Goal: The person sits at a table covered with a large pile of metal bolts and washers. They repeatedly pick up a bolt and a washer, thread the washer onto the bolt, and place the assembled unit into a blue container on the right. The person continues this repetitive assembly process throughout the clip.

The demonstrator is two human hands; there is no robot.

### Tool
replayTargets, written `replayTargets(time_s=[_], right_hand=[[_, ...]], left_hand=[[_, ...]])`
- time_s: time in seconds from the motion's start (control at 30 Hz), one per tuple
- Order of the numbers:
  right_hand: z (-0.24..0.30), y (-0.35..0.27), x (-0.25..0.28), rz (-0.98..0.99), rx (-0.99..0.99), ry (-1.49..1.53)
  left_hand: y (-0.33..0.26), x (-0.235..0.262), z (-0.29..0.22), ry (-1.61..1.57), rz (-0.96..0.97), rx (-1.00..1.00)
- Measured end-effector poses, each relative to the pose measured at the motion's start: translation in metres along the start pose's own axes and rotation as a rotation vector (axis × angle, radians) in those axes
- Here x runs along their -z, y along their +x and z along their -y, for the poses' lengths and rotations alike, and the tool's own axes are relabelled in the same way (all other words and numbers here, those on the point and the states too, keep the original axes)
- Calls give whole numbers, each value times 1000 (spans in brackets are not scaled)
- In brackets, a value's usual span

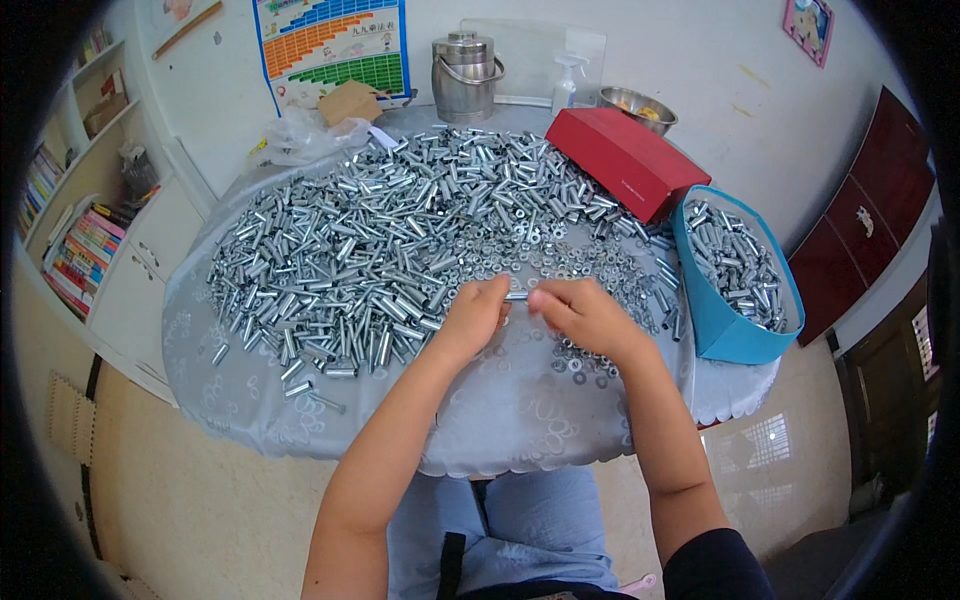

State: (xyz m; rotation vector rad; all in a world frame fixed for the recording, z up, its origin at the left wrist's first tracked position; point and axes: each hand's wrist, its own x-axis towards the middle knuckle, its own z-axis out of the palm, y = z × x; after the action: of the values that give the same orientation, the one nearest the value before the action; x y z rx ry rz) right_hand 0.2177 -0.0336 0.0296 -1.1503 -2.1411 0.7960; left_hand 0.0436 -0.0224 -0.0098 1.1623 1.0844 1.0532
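Observation:
My left hand (476, 318) is closed around one end of a short, shiny metal bolt with a sleeve (516, 296), held level above the near middle of the table. At the other end of that piece, my right hand (586, 318) is curled, its thumb and fingertips pinched together; whatever small part they hold is hidden. Below and beyond both hands lie many loose washers and nuts (575, 262). To the left and behind spreads a large heap of metal bolts and sleeves (345, 245).
A grey cloth (500, 425) covers the table. On the right stands a blue fabric bin (745, 338) full of metal sleeves, next to a red box (630, 160). Along the back are a lidded steel pot (465, 85), a spray bottle (566, 85), a metal bowl (640, 103) and a plastic bag (305, 140).

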Motion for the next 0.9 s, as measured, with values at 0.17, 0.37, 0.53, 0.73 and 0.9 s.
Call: replayTargets(time_s=[0.17,0.37,0.53,0.73,0.9], right_hand=[[-3,3,-4,7,61,34],[1,1,-5,-39,121,-11],[1,1,1,98,-165,-1],[-3,3,-3,-15,125,-155],[-1,2,-6,-42,115,-42]], left_hand=[[0,1,-1,3,-4,20],[-2,1,-1,50,-30,-24],[-2,-1,-2,97,3,5],[2,1,2,32,-2,21],[0,-2,3,51,4,-7]])
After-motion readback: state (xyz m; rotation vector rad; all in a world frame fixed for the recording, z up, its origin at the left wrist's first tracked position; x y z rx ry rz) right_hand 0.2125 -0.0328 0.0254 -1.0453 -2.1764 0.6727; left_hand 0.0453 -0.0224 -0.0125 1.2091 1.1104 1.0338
